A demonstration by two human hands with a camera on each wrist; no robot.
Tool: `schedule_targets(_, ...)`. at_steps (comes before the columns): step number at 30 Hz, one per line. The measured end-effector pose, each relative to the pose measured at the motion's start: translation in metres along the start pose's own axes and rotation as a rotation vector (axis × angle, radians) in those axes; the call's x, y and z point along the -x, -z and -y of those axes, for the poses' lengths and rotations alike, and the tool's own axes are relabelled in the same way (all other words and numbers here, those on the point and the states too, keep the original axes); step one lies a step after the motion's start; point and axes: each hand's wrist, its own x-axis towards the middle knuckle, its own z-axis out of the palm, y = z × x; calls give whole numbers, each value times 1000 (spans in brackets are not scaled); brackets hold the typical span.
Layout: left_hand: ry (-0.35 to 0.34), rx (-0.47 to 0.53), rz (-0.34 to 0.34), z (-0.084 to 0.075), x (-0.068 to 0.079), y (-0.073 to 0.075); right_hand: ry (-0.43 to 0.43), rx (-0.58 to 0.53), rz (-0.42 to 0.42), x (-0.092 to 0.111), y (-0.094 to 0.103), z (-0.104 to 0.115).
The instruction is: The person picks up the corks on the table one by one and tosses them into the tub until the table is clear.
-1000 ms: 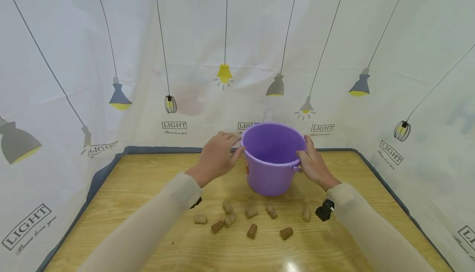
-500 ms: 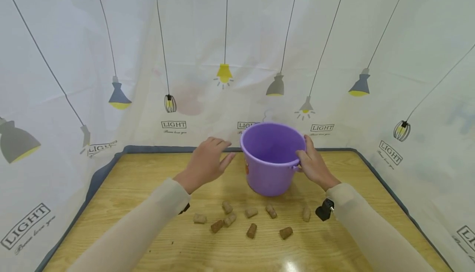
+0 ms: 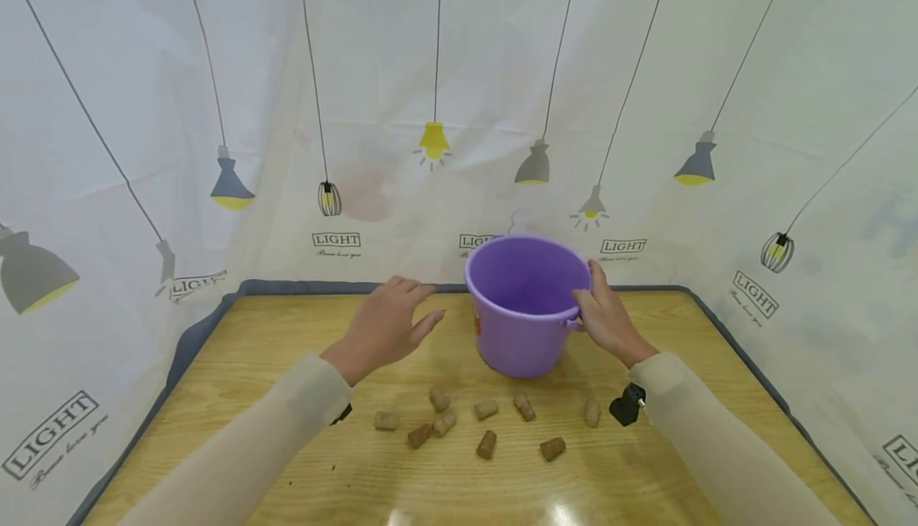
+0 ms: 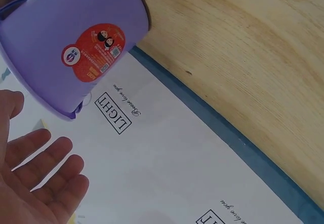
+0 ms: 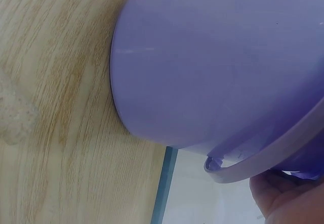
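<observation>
A purple plastic bucket [image 3: 522, 344] stands upright on the wooden table, its mouth facing up. My right hand [image 3: 610, 320] grips the rim on the right side, thumb over the edge. In the right wrist view the bucket's handle [image 5: 273, 153] hangs down by its pivot beside the fingers. My left hand [image 3: 383, 325] is left of the bucket, apart from it, fingers extended and holding nothing. A red sticker [image 4: 101, 52] shows on the bucket's side in the left wrist view. In front of the bucket lie several loose corks [image 3: 486, 410], some light and some darker brown.
The wooden table [image 3: 287, 367] ends at a blue-edged cloth border [image 3: 315, 288] at the back. White fabric walls [image 3: 387, 72] printed with lamps surround it on the far side and both flanks. A dark cork [image 3: 552, 449] lies nearest the front right.
My left hand has let go of the bucket's rim and moved left and slightly down. The right hand still holds the rim; bucket and corks have stayed in place.
</observation>
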Motion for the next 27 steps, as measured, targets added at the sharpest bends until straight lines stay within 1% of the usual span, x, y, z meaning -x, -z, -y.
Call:
schedule_targets(4,-29,-10,-20,2,5,-2,3,-1,2,0,0,0)
schedule_targets(7,-30,-15,-20,3,8,-3,2,-9,2,1,0,0)
schedule_targets(12,-20,-28,1,4,16,-6,0,-9,-6,1,-1,-1)
schedule_targets(18,-18,-15,6,4,26,-8,-14,-23,3,0,0,-2)
schedule_targets(22,-8,-19,27,5,31,-9,-18,-30,3,0,0,-2)
schedule_targets(27,-19,-31,44,6,35,-10,-15,-35,-2,1,-1,-1)
